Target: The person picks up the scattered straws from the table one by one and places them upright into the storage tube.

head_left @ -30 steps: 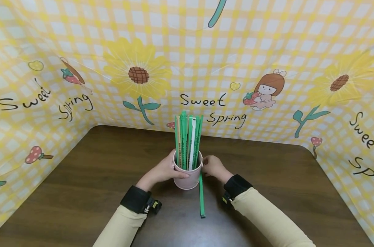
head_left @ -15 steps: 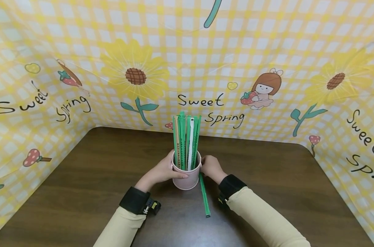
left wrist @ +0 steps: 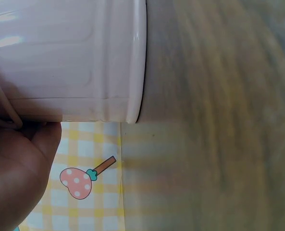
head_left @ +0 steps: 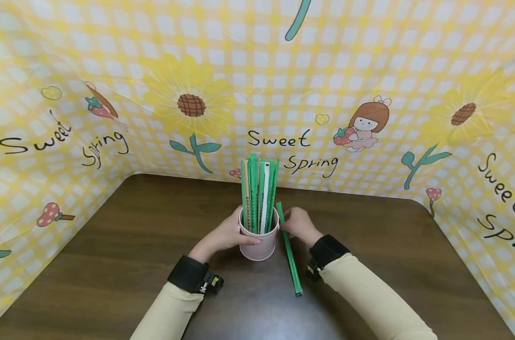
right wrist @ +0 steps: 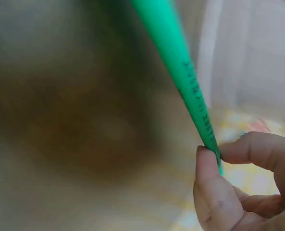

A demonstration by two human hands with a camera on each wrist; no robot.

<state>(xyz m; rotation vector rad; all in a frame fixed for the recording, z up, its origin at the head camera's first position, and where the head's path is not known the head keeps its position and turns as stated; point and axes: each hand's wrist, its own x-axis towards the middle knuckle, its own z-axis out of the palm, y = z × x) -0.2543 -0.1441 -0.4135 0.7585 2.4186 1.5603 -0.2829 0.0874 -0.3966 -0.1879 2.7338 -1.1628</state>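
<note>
Your left hand (head_left: 225,234) gripped the pink cup (head_left: 259,241) from its left side, fingers curled round the wall and thumb near the rim. The cup stood on the brown table (head_left: 113,245), full of upright green strips (head_left: 257,196). Your right hand (head_left: 297,225), just right of the cup, pinched 1 loose green strip (head_left: 289,250) between thumb and index finger near its far end. Its long axis slanted from the cup's rim down toward you, the lower end pointing away from the cup. The right hand was the nearer one to it.
</note>
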